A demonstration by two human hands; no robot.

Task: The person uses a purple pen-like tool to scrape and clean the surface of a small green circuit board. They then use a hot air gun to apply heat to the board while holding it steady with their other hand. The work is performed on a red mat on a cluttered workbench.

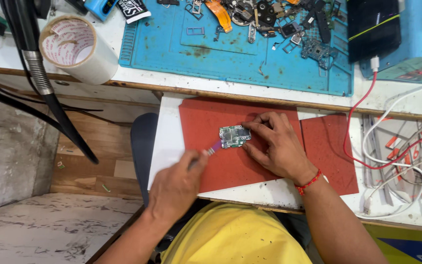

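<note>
**Inspector:** Red rubber mat (206,166) at the near edge of the bench, and on it a small green circuit board (234,136). Report the hands.

**Operator:** From my remote view, the right hand (275,146) pins the circuit board flat, fingertips on its right edge and far corner. The left hand (176,188) is clenched around a thin tool with a purple tip (214,148), which meets the board's left edge.

**Inspector:** Handling properties?

**Operator:** I judge it light, stiff and fragile: thin, with exposed components on top. It could skate under the tool, though the mat should give grip. I would take hold by the bare edges only, never on the populated face.

**Inspector:** Surroundings?

**Operator:** Farther back lies a blue work mat (172,44) strewn with dismantled phone parts (279,22). A roll of tape (76,49) stands far left, red and white cables (396,146) trail at right, and a second red mat (328,151) adjoins the first.
</note>
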